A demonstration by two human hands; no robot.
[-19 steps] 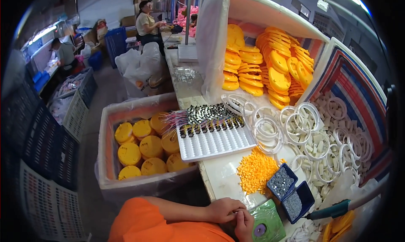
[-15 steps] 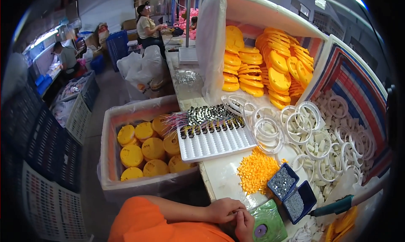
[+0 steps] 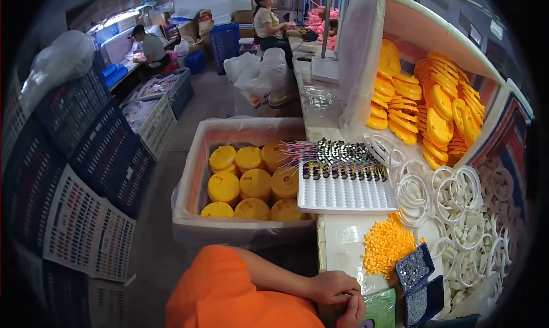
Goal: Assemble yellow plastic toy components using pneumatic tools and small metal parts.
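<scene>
My left hand (image 3: 333, 287) and my right hand (image 3: 352, 313) are together at the front edge of the worktable (image 3: 337, 236). The left fingers curl down over the right ones; anything between them is hidden. Just right of the hands lies a green pad (image 3: 380, 306), partly cut off by the lower edge. Beyond it two small dark blue trays hold metal parts: small silver pieces (image 3: 413, 270) in the far one and finer grey pieces (image 3: 417, 305) in the near one. A heap of small orange plastic pieces (image 3: 388, 247) lies behind the trays.
A white ridged tray (image 3: 347, 195) carries wired parts (image 3: 337, 155). Right of it are white rings (image 3: 413, 194) and pale pieces. A tipped box holds yellow-orange discs (image 3: 440, 108). Left stands a lined box (image 3: 182, 205) of yellow round cases (image 3: 254, 183). Crates (image 3: 94, 151) and two people are beyond.
My view has turned left, so the table and boxes sit further right in the picture. My hands stay together by the green pad, with their fingers still curled.
</scene>
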